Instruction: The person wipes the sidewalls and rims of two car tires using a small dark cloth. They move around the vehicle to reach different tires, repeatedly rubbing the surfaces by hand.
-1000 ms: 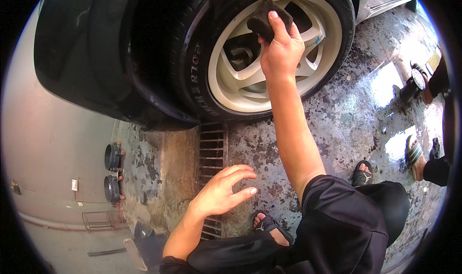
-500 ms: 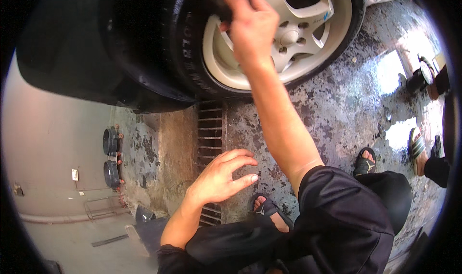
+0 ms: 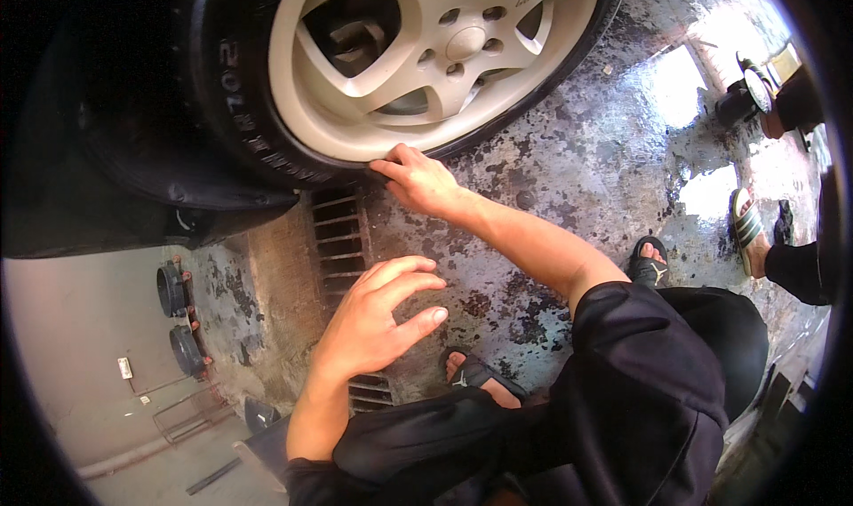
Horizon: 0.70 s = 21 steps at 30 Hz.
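A cream multi-spoke wheel (image 3: 426,62) with a black tyre (image 3: 240,124) fills the top of the view, under a black car body (image 3: 80,177). My right hand (image 3: 416,181) is at the tyre's lower sidewall, fingers bent and pressed against the black rubber. A dark pad showed in that hand a moment ago; now it blends into the tyre and is mostly hidden by the fingers. Over the floor grate, my left hand (image 3: 369,324) hangs in the air with fingers apart and slightly curled, holding nothing and touching nothing.
A metal drain grate (image 3: 339,239) runs through the stained, wet floor (image 3: 551,186) below the tyre. Two dark round objects (image 3: 173,290) stand by the wall at left. At the right edge are another person's sandalled foot (image 3: 751,235) and dark trouser legs.
My right hand has come down from the wheel's upper left to the tyre's lower edge. The view has shifted, bringing the wheel further left and up. My left hand stays spread.
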Motion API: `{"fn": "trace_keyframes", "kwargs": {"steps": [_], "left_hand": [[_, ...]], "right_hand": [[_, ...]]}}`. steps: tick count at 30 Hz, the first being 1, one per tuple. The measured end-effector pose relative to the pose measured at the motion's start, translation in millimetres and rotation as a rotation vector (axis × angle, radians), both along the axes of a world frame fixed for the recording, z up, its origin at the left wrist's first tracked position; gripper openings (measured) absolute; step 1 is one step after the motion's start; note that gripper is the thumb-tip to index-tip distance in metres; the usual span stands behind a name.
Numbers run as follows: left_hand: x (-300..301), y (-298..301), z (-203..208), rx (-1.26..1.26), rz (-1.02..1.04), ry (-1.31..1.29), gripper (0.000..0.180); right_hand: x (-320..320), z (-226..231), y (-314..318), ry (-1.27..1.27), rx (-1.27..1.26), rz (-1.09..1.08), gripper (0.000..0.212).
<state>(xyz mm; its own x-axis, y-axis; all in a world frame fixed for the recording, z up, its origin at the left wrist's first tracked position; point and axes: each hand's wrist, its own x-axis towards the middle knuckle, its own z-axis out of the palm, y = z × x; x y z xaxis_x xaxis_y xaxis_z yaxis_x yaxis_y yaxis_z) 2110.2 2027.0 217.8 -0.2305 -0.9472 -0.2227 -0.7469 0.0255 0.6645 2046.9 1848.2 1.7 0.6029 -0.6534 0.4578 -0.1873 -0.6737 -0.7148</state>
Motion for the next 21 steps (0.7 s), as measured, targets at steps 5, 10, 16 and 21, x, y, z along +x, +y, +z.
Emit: {"fn": "trace_keyframes", "kwargs": {"steps": [5,10,16,21], "left_hand": [[-12,-21,-1,0.013,-0.031,-0.011,0.035],[-27,-43,-7,0.032,-0.063,0.011,0.034],[-40,-58,-20,0.041,-0.138,0.002,0.034],[-42,-52,-22,0.073,-0.178,-0.034,0.035]], "right_hand": [[-76,-64,-58,0.446,-0.179,-0.035,0.047],[-175,-74,-136,0.839,-0.329,-0.053,0.042],[-265,-18,-208,1.106,-0.523,-0.157,0.039],[-314,32,-217,0.746,-0.596,-0.449,0.042]]}}
